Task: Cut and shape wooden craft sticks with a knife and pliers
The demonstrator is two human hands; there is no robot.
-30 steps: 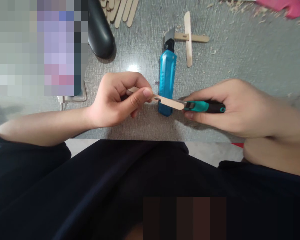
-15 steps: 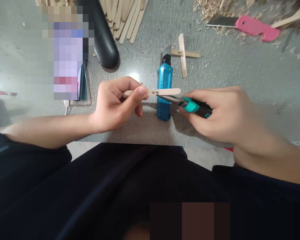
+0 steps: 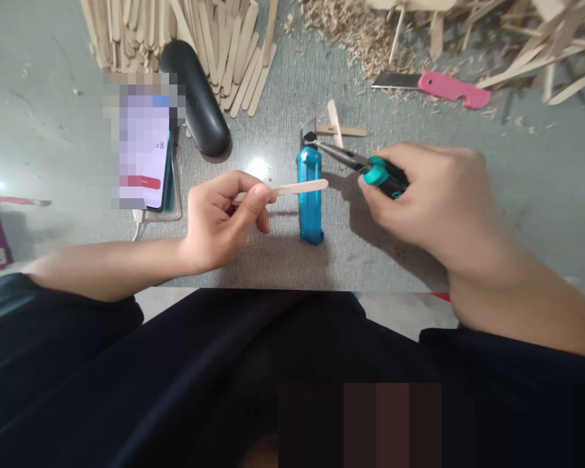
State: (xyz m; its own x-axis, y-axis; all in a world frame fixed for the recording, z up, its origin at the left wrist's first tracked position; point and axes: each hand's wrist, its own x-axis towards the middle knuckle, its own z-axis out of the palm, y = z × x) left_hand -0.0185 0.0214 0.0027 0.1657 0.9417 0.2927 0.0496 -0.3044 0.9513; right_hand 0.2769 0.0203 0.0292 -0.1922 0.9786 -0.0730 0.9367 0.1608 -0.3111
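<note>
Between the thumb and fingers of my left hand [image 3: 227,218] is a pale wooden craft stick [image 3: 305,186], held level with a small slot cut near its middle. My right hand [image 3: 433,195] grips long-nose pliers [image 3: 377,172] with black and teal handles. The pliers' tips are apart from the stick, above the top end of a blue utility knife [image 3: 311,195] lying on the table. Just beyond, two crossed craft sticks [image 3: 336,123] lie by the knife's blade.
Piled craft sticks [image 3: 234,58] lie at the back left, beside a black case [image 3: 197,97] and a phone [image 3: 143,149] on a cable. Wood shavings [image 3: 351,39], split sticks [image 3: 541,52] and a pink-handled knife [image 3: 453,89] are at the back right.
The pliers have moved away from the stick's slot, up and toward the back. My left hand keeps hold of the stick. The view has shifted, showing more of the table's far side.
</note>
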